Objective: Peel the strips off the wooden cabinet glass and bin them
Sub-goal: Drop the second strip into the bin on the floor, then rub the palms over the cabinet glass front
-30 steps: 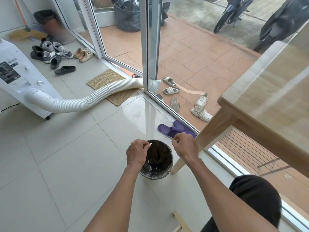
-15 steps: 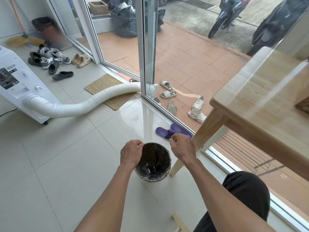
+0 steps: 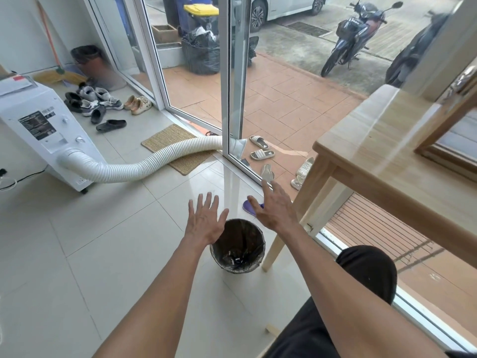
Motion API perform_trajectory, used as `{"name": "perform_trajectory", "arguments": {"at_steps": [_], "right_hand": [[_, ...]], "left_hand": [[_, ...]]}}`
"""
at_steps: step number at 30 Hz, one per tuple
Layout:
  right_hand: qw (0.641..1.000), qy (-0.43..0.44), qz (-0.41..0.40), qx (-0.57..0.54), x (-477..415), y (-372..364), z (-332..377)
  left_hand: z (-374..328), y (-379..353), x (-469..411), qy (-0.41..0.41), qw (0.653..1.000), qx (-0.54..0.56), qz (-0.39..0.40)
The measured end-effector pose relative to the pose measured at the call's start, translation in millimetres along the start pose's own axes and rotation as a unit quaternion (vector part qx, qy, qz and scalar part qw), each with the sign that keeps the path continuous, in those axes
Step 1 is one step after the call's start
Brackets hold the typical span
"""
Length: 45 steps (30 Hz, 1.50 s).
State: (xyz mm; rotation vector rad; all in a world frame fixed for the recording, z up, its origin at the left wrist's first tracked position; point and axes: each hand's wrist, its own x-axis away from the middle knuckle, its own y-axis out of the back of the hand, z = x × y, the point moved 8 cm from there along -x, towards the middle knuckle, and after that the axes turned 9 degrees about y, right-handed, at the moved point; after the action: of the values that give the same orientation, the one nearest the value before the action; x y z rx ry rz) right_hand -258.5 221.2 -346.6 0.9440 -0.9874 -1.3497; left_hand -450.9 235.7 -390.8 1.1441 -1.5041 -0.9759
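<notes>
A small round bin lined with a dark bag stands on the tiled floor, with scraps lying at its bottom. My left hand hovers just past the bin's left rim, fingers spread, palm down, holding nothing. My right hand is raised beyond the bin's right rim, also spread and empty. The wooden cabinet with its glass panel fills the right side, its pale leg reaching the floor right of the bin. No strip shows in either hand.
A white portable air unit at left feeds a ribbed hose through the glass door. A woven mat, purple slippers and several shoes lie around. Motorbikes stand outside.
Both hands were pinched together over the bin, the left holding a small white strip. Now they are lifted forward with fingers spread and empty. The view has tilted up.
</notes>
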Motion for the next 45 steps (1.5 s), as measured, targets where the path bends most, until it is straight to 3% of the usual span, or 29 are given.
{"name": "perform_trajectory", "arguments": {"at_steps": [7,17,19,24,28,33,38,45], "right_hand": [[0.997,0.061,-0.052,-0.003,22.5,64.0,50.3],[0.986,0.080,-0.132,0.066,45.8,168.1,66.7],[0.969,0.036,-0.217,0.114,99.9,236.1,31.3],[0.970,0.004,-0.210,0.119,110.1,254.9,3.7],[0.951,-0.060,-0.262,0.151,150.4,298.1,-61.0],[0.946,-0.104,-0.260,0.163,211.6,324.1,-123.8],[0.905,-0.126,-0.319,0.253,280.7,356.2,-184.4],[0.867,-0.148,-0.352,0.321,327.6,404.5,-234.6]], "left_hand": [[2.7,97.0,18.2,0.010,0.993,-0.025,-0.112],[-15.8,175.3,50.3,-0.009,0.991,0.032,-0.133],[-88.5,203.9,84.2,-0.098,0.977,0.049,-0.183],[-119.1,217.4,90.5,-0.138,0.962,0.065,-0.227],[-196.7,222.5,109.1,-0.215,0.942,0.076,-0.247],[-296.6,206.1,126.6,-0.294,0.922,0.087,-0.237],[-398.3,196.4,171.9,-0.417,0.866,0.056,-0.269],[-472.8,199.1,209.2,-0.498,0.799,0.064,-0.331]]}}
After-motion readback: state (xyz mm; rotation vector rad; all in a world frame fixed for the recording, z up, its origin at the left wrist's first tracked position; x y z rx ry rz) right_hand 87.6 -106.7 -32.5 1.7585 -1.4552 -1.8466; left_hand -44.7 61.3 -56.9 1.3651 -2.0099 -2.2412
